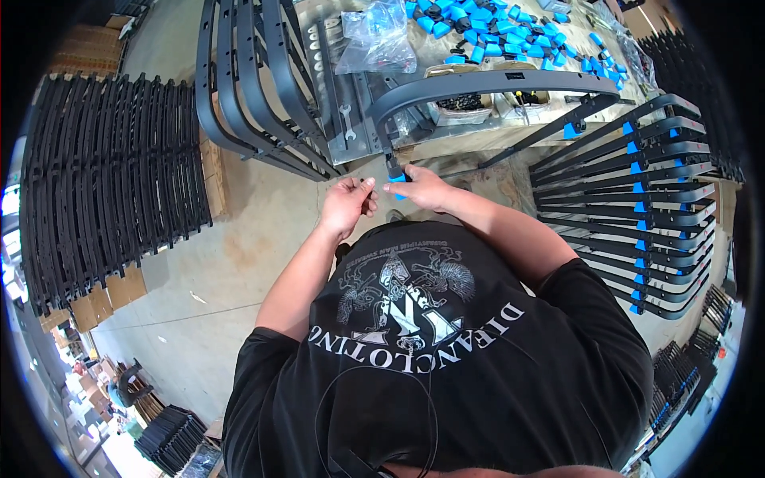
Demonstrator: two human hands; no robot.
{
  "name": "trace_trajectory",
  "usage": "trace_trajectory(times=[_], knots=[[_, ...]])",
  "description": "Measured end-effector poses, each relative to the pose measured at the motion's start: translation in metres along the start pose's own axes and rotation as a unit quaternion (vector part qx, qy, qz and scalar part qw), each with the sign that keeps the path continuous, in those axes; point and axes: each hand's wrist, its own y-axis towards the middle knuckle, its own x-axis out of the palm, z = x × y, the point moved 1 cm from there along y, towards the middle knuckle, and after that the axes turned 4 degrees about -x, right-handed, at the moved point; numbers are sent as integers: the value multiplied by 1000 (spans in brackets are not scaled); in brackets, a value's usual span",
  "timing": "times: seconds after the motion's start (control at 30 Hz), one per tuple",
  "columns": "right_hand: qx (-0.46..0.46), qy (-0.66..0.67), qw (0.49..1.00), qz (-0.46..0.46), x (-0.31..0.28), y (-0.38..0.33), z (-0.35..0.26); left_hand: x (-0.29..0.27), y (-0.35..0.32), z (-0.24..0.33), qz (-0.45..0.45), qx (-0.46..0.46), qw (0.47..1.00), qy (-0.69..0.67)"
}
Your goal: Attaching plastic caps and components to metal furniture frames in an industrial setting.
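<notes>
A bent black metal frame (pixel 478 85) rests across the near side of the workbench, and one of its ends hangs over the edge in front of me. On that end sits a blue and black plastic piece (pixel 396 177). My right hand (pixel 422 190) is closed around this piece, with the thumb and fingers on its near side. Just left of it, apart from the frame, my left hand (pixel 347 205) is closed in a pinch. Something small and dark may be between its fingers, but I cannot make it out. Another blue piece (pixel 570 130) is fitted near the frame's other end.
The workbench (pixel 470 135) bears a heap of blue and black pieces (pixel 498 32), boxes of small black parts (pixel 460 105), a plastic bag (pixel 378 36) and wrenches (pixel 348 122). Black frames (pixel 247 88) stand at left, more with blue pieces (pixel 629 215) at right. Stacked black bars (pixel 119 175) lie far left.
</notes>
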Motion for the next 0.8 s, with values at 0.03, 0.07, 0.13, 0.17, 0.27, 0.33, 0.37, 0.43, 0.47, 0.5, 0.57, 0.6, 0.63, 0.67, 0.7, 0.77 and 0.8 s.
trace_trajectory(times=[0.03,0.07,0.13,0.17,0.27,0.33,0.37,0.43,0.47,0.5,0.57,0.6,0.63,0.67,0.7,0.77,0.8], knots=[[-8,22,1000,-10,2,3,4,-2,2,4,25,10,999,41],[-15,44,999,-19,4,6,9,-4,4,7,49,21,995,82],[-7,34,999,-9,7,9,15,-3,10,4,73,30,996,43],[-1,25,1000,1,8,10,17,-5,16,1,91,54,993,49],[-15,66,997,25,8,13,16,0,27,0,100,88,990,54],[-3,83,996,25,2,12,6,6,32,2,91,99,989,55],[6,101,995,24,1,12,0,10,34,4,81,112,988,66],[3,119,993,23,1,15,-2,11,39,7,70,125,987,77],[-2,137,990,20,0,15,-3,11,42,7,44,121,991,45],[-1,136,990,21,-2,14,-2,11,45,6,18,117,993,14],[9,104,995,3,-3,11,-3,6,49,4,36,100,994,-4],[11,102,995,1,-3,9,0,2,50,2,54,83,995,-21],[18,73,997,-14,-2,6,5,-1,51,-2,57,83,995,-25],[26,44,998,-29,-2,5,14,-4,53,-6,49,76,996,12],[7,37,998,-51,-2,5,31,-7,53,-11,41,70,996,49],[38,52,996,-63,-8,-5,48,3,37,-7,30,119,984,128],[67,70,993,-68,-6,-11,55,10,30,-6,15,168,963,212]])
